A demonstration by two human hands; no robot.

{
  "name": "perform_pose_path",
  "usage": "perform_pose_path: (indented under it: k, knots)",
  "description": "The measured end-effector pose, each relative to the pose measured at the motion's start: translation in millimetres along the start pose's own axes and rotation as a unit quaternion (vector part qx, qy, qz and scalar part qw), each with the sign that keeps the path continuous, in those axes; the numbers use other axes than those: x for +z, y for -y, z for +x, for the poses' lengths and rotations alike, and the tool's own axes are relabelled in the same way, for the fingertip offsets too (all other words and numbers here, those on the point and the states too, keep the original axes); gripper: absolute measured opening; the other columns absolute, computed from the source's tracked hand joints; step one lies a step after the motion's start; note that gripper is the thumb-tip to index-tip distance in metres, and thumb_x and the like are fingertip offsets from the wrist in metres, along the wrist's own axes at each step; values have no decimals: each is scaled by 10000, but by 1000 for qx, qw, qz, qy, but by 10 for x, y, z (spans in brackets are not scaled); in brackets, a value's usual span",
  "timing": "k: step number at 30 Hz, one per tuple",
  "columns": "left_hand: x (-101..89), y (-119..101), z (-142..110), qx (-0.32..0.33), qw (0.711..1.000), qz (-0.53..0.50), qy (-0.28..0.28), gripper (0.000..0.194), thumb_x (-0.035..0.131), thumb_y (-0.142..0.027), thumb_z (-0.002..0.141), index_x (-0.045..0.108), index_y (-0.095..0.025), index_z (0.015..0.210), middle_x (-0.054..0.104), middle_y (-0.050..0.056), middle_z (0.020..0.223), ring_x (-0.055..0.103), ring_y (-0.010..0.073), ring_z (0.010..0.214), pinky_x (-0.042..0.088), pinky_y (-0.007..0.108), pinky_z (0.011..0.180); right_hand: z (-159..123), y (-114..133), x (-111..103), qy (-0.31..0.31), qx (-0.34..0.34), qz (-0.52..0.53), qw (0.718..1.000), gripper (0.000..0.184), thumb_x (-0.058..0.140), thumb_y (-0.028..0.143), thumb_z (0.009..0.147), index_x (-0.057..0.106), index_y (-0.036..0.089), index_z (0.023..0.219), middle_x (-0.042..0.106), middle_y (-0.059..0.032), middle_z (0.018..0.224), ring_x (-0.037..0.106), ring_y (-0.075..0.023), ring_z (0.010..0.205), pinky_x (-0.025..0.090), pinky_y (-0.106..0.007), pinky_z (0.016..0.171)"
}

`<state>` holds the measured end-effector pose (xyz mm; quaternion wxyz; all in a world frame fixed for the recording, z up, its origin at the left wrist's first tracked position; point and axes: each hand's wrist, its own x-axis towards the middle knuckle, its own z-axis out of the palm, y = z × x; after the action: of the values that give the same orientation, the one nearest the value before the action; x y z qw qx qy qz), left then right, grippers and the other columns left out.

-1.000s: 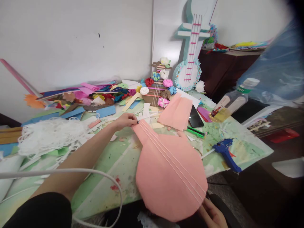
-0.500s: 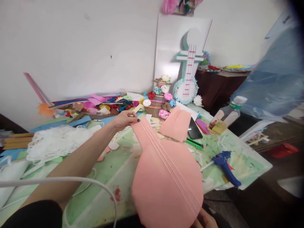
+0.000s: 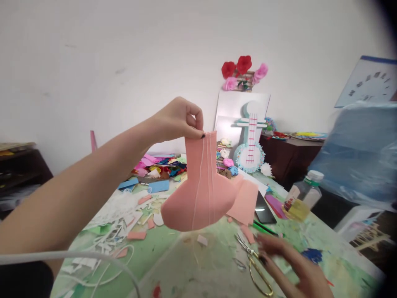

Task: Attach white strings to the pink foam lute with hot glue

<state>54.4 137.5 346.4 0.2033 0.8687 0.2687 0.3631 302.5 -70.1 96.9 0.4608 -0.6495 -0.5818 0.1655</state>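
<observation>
The left hand (image 3: 182, 119), centre of the frame, pinches the neck end of a pink lute-shaped cutout (image 3: 178, 208) between thumb and fingers, holding it above the tabletop (image 3: 170, 271). The right hand (image 3: 297, 271), blurred at lower right, has its fingers parted, with nothing visibly in its grip.

Judging by its look, the one pink cutout should be light and fairly stiff, with little slip but edges that could dent or crease. The neck's side edges seem the soundest hold, with a second grip under the round body's rim, clear of the strings, which could snag.

From largest down, I count one teal-and-white lute model (image 3: 249, 157) right of centre, one plastic bottle (image 3: 305, 194) at right, one pair of scissors (image 3: 249, 250) just beside the right hand, one black phone (image 3: 265, 208), four roses (image 3: 244, 65) at upper right, two red and two pink, and what look like three white strings (image 3: 209, 182) along the cutout.
</observation>
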Motion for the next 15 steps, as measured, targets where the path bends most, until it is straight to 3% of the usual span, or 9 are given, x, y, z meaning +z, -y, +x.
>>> perform_pose_path:
  k: [3, 6, 10, 15]
  knots:
    - [50, -168, -24, 6, 1000, -3, 2, 110, 698, -18, 621, 617, -92, 610, 498, -29, 521, 541, 100, 560, 377, 203, 518, 557, 454, 43, -99, -167, 39, 980, 481, 647, 380, 808, 564, 236, 1260, 574, -113, 1309, 525, -291, 1214, 416, -459, 1036]
    - [140, -246, -111, 6, 1000, -9, 18, 120, 687, 0, 607, 620, -97, 589, 507, -21, 515, 544, 114, 545, 373, 216, 497, 1021, 903, 200, -84, -242, 128, 958, 550, 684, 357, 785, 496, 220, 1283, 532, -132, 1327, 512, -280, 1218, 382, -478, 1060]
    - [268, -225, -286, 28, 997, 17, 69, 126, 670, -41, 615, 598, -130, 562, 529, -18, 482, 498, 94, 484, 342, 219, 454, 1255, 1211, 419, -15, -210, 265, 941, 585, 745, 342, 718, 470, 224, 1221, 621, -111, 1195, 609, -247, 1069, 483, -434, 932]
    - [368, -136, -417, 41, 994, 31, 99, 101, 622, -73, 633, 578, -149, 583, 558, -17, 511, 497, 88, 490, 345, 208, 447, 1124, 1219, 562, 74, -146, 361, 918, 505, 732, 255, 724, 472, 226, 1155, 713, -52, 945, 681, -211, 856, 533, -358, 749]
